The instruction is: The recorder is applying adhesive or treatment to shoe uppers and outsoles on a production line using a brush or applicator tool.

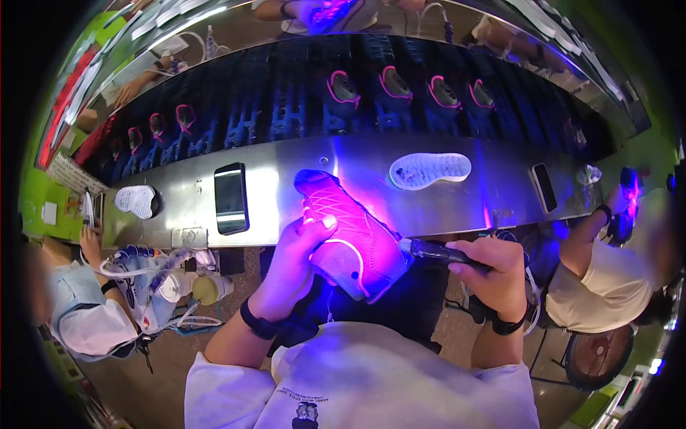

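Note:
Under violet light, a shoe upper (361, 225) glows pink and purple just in front of the metal ledge. My left hand (296, 250) grips it by its left side, thumb lying across the lower part. A bright curved line runs over the shoe near that thumb. My right hand (494, 268) is closed around the dark handle of a brush (446, 252). The pale brush tip meets the shoe's right edge. The left hand's fingers behind the shoe are mostly hidden.
On the metal ledge (286, 154) lie a white shoe sole (430, 171), another pale sole (136, 201) and two phones (230, 199). Beyond it, a dark conveyor (286, 86) carries several shoes (343, 87). People work at left, right and across. Containers (207, 289) and tubing stand at left.

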Tool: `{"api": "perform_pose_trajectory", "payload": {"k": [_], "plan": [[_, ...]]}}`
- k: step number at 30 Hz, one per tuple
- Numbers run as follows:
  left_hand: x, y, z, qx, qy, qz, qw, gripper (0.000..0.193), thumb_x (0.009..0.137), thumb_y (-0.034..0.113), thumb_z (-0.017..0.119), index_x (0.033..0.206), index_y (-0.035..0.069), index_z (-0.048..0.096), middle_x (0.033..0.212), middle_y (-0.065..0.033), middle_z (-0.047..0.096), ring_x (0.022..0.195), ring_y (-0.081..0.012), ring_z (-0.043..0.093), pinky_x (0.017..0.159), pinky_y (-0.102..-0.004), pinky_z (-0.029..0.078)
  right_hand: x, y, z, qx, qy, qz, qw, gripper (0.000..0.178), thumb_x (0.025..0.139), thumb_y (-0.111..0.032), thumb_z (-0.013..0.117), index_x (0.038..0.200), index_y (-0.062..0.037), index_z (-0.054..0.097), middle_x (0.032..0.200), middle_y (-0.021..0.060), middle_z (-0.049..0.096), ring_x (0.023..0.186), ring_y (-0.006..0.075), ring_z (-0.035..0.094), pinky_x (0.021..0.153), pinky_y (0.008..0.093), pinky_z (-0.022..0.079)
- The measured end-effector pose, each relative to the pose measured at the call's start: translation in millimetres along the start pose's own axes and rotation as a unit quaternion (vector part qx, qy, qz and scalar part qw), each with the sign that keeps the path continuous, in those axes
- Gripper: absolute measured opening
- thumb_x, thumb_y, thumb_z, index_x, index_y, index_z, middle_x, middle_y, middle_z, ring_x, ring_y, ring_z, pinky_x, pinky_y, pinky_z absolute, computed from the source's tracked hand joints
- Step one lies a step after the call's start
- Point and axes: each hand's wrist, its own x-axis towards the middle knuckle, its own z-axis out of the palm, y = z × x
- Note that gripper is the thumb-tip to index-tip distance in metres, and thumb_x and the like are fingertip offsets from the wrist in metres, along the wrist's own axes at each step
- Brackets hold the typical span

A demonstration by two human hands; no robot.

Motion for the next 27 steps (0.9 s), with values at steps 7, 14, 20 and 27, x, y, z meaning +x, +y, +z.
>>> {"api": "perform_pose_trajectory", "payload": {"k": [7, 14, 20, 27], "plan": [[-11.6, -4.7, -9.2, -0.071, -0.029, -0.049, 0.996, 0.049, 0.097, 0.036, 0.060, 0.132, 0.003, 0.055, 0.106, -0.0077, 0.072, 0.082, -0.0160, 0.074, 0.057, -0.0258, 0.059, -1.9, -13.9, 10.1, -0.019, 0.024, -0.050, 0.998, 0.039, 0.069, -0.002, 0.084, 0.107, -0.0064, 0.077, 0.070, 0.0064, 0.065, 0.055, 0.0147, 0.058, 0.052, 0.0269, 0.043], [-11.8, -0.5, -17.5, -0.183, -0.197, -0.027, 0.963, 0.055, 0.094, 0.030, 0.063, 0.139, 0.002, 0.050, 0.127, -0.0106, 0.066, 0.115, -0.0223, 0.066, 0.104, -0.0397, 0.051, 25.5, -13.5, 46.1, 0.074, 0.002, 0.031, 0.997, 0.027, 0.084, -0.005, 0.074, 0.109, 0.0015, 0.074, 0.085, 0.0117, 0.074, 0.073, 0.0131, 0.066, 0.068, 0.0282, 0.051], [-11.2, 29.4, -27.8, -0.082, -0.179, 0.053, 0.979, 0.065, 0.081, 0.007, 0.077, 0.140, 0.000, 0.051, 0.124, -0.0102, 0.066, 0.112, -0.0203, 0.066, 0.101, -0.0374, 0.052, 46.3, -31.6, 80.2, 0.007, 0.101, 0.002, 0.995, 0.032, 0.082, -0.006, 0.079, 0.113, 0.0002, 0.073, 0.084, 0.0114, 0.072, 0.073, 0.0143, 0.065, 0.069, 0.0296, 0.051], [18.7, 81.3, -51.8, 0.097, -0.042, 0.137, 0.985, 0.076, 0.082, 0.011, 0.083, 0.147, -0.003, 0.046, 0.122, -0.0096, 0.068, 0.110, -0.0154, 0.065, 0.098, -0.0323, 0.052, 5.0, 2.1, 83.7, 0.077, -0.032, -0.004, 0.996, 0.034, 0.084, -0.004, 0.078, 0.116, 0.0007, 0.071, 0.092, 0.0100, 0.074, 0.074, 0.0179, 0.069, 0.069, 0.0318, 0.054]]}}
